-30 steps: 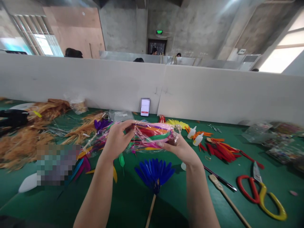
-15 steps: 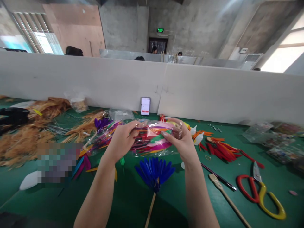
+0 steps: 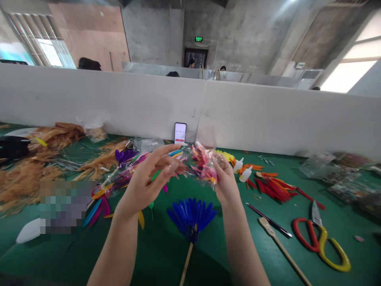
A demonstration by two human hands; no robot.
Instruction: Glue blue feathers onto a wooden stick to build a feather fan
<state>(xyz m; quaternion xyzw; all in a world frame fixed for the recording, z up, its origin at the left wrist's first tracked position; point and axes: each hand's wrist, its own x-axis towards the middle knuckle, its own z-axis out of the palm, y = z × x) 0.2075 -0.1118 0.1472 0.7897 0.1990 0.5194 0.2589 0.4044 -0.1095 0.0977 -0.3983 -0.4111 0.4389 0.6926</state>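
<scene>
A clear plastic bag of colourful feathers (image 3: 201, 163) is held up above the table, one end turned towards me. My right hand (image 3: 224, 172) grips the bag's right side. At its left part, my left hand (image 3: 156, 174) has curled fingers and thumb on the plastic; the exact contact is partly hidden. Below both hands lies a fan of blue feathers (image 3: 192, 218) fixed to a thin wooden stick (image 3: 186, 264). A second plastic bag of mixed feathers (image 3: 123, 174) lies behind my left wrist.
To the right are red-and-yellow scissors (image 3: 317, 234), a wooden stick (image 3: 282, 248), a dark pen-like tool (image 3: 269, 219), red feathers (image 3: 274, 188) and small white bottles (image 3: 245, 174). Brown fibre bundles (image 3: 38, 174) spread at left. A phone (image 3: 180, 133) leans on the white partition (image 3: 133, 103).
The bag has turned from lying lengthwise across both hands to pointing its end towards me. My left hand has shifted left and its fingers have moved along the bag.
</scene>
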